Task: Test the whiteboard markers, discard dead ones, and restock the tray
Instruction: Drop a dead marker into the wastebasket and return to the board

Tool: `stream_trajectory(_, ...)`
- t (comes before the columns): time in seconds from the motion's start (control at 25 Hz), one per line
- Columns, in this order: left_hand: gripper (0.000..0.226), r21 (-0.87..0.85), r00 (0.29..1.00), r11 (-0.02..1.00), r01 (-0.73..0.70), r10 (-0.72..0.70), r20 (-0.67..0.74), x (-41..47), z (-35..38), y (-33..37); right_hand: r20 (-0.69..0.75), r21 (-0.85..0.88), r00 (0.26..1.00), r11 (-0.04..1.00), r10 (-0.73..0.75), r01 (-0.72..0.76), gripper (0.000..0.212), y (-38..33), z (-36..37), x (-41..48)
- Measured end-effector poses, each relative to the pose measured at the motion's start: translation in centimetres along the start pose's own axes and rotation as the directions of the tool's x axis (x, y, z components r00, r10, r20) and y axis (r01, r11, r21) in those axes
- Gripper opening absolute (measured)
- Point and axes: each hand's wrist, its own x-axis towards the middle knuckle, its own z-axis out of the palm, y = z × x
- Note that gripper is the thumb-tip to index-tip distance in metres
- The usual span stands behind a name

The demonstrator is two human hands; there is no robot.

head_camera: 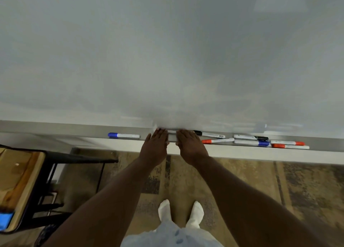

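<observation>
A blank whiteboard [167,51] fills the upper view, and its grey tray [74,131] runs along the bottom edge. My left hand [155,144] and my right hand [189,146] lie flat side by side on the tray, fingers straight and pointing at the board. Between them shows a pale marker body [172,135]; whether either hand holds it is unclear. A blue-capped marker [123,135] lies alone to the left. Right of my hands lie a black-capped marker [209,134], a red-capped marker [217,140] and several more markers [270,142] in black, blue and red.
A wooden table [16,181] with black metal legs stands at the lower left, with something blue [6,220] on its near corner. A patterned rug [260,187] covers the floor under my white-socked feet [180,213].
</observation>
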Motion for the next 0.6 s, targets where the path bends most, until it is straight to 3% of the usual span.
stream_trajectory(0.28, 0.045, 0.083, 1.0, 0.997, 0.002, -0.004, 0.019, 0.5, -0.1, -0.6, 0.027, -0.098, 0.999, 0.995, 0.019, -0.016, 0.039, 0.3, 0.3, 0.5)
stream_trajectory(0.6, 0.013, 0.071, 0.996, 0.997, -0.009, 0.015, -0.087, -0.3, -0.1, -1.4, -0.039, -0.093, 0.998, 0.994, 0.059, -0.062, 0.032, -0.5, 0.2, -0.4)
